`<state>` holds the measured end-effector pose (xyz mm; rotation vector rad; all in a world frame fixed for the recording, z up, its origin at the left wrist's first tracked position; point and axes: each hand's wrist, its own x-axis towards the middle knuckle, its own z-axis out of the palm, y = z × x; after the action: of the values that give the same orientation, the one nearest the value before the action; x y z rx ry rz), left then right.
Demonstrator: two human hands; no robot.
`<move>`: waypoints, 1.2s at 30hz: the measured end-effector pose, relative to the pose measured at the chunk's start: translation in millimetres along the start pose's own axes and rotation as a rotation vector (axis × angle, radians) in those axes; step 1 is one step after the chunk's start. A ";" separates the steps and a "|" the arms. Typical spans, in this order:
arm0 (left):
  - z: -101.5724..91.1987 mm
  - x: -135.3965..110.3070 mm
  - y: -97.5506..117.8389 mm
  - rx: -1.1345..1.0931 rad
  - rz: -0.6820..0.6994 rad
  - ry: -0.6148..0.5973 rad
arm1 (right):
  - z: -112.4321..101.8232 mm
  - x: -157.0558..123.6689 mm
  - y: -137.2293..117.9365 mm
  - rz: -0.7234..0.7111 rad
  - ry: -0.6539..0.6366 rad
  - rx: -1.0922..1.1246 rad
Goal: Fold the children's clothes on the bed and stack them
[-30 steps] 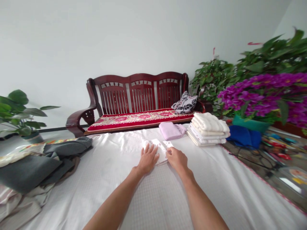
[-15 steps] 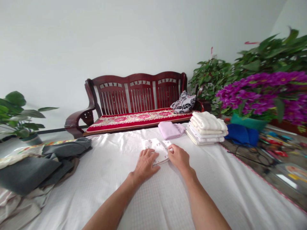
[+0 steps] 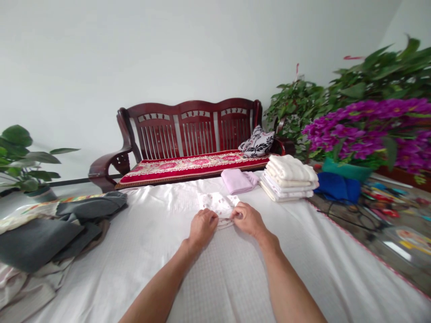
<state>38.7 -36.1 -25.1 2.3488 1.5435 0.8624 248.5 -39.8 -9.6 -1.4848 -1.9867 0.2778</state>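
Note:
A small white garment with a scattered print [image 3: 217, 203] lies partly folded on the white cloth [image 3: 151, 251] in front of me. My left hand [image 3: 202, 226] pinches its near left edge, fingers curled. At the near right edge my right hand [image 3: 247, 219] grips the fabric between thumb and fingers. Just beyond the right hand rests a folded lilac garment [image 3: 236, 181]. To its right stands a stack of folded white and cream clothes [image 3: 290, 177]. The fingertips partly hide the garment's near corners.
At the left lies a heap of grey and beige clothes [image 3: 37, 242]. A wooden bench [image 3: 195, 128] with a red mat stands behind. On the right are a blue cloth [image 3: 338, 187], purple flowers [image 3: 373, 130], a black cable and a clear plastic box [image 3: 404, 244].
My left hand has gone from lying spread on the garment to pinching its near edge. The near edge now looks lifted and folded between both hands.

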 end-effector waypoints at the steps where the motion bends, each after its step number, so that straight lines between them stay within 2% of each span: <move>1: 0.0 0.2 0.7 0.002 -0.008 0.001 | 0.6 -0.2 0.2 -0.024 -0.004 -0.019; 13: -0.5 -2.0 0.4 0.000 -0.002 -0.007 | 3.4 -3.3 5.1 -0.173 -0.019 -0.151; 18: -0.3 -2.3 -0.3 -0.012 0.001 -0.007 | 5.0 -4.1 5.0 -0.153 0.001 -0.144; 26: -0.9 -3.8 -0.4 -0.007 0.022 0.003 | 5.2 -6.2 9.3 -0.131 -0.043 -0.115; 36: -0.4 -4.8 1.2 -0.006 0.025 0.025 | 9.0 -7.5 10.1 -0.083 -0.005 -0.068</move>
<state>38.1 -41.0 -25.9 2.3668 1.5228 0.9039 252.3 -41.4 -24.5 -1.4395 -2.0744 0.1808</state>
